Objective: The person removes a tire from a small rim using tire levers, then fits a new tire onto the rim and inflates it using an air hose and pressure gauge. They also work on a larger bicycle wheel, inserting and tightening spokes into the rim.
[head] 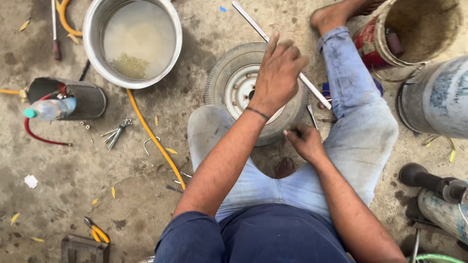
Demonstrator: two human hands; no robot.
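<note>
Seated on the concrete floor (73,170) | left hand (278,73) grips long grey metal rod (312,90) over small white-rimmed rubber wheel (234,83) | right hand (304,141) closed at tyre's edge | likely prying; steady leverage needed.

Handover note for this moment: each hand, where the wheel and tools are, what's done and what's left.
Left hand: over the small wheel, fingers closed on the long metal rod.
Right hand: at the tyre's near edge; whether it grips anything cannot be told.
The wheel lies flat on the concrete between the legs, tyre on the white rim.
Water basin, yellow hose and yellow-handled pliers lie to the left.
Done: wheel laid flat. Left: tyre still on.
</note>
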